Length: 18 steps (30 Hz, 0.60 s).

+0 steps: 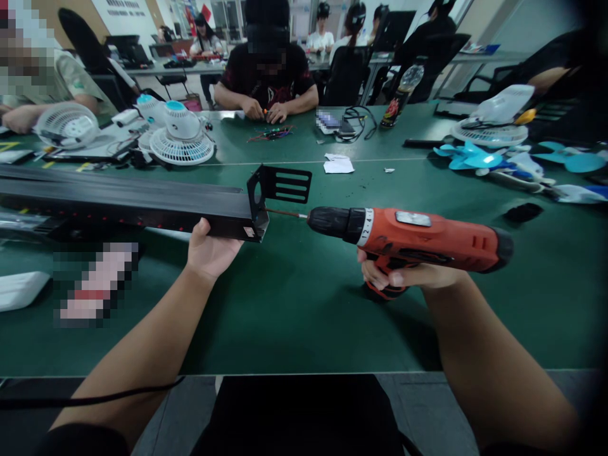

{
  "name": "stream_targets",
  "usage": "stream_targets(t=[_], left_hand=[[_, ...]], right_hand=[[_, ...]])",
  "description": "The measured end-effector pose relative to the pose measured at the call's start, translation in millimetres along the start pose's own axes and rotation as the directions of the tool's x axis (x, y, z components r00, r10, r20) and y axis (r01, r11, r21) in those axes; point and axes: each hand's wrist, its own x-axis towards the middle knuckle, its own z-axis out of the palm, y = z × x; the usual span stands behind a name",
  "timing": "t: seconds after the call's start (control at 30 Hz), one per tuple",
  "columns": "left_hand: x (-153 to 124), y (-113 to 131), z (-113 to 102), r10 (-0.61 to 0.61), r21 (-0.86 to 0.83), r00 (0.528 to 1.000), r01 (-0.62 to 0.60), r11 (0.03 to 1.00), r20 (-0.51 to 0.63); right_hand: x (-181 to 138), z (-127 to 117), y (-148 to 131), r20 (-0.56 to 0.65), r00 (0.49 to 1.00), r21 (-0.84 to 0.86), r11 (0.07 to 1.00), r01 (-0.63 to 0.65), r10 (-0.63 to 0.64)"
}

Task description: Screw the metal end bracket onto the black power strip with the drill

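My left hand (209, 252) grips the underside of a long black metal rail (123, 204) near its right end, holding it level above the green table (294, 304). A slotted black bracket (280, 185) stands at that end. My right hand (403, 276) is wrapped round the handle of an orange and black cordless drill (418, 238). The drill lies horizontal, pointing left. Its thin bit (285, 213) reaches the end face of the rail just below the bracket.
Small white and blue desk fans (179, 134) and loose blue blades (468, 157) lie on the table's far left and right. A person in black (268, 76) works on wires opposite. A bottle (401, 95), white paper scraps (338, 164) and a pixelated pink object (95, 284) are also there.
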Motion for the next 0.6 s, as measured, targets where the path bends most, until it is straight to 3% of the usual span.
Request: stream_targets(t=[0.6], left_hand=[[-0.8,0.1,0.6,0.006,0.003,1.000,-0.006,1.000,0.014]], right_hand=[[1.9,1.2,0.2,-0.005,0.999,-0.027,0.999,0.033,-0.034]])
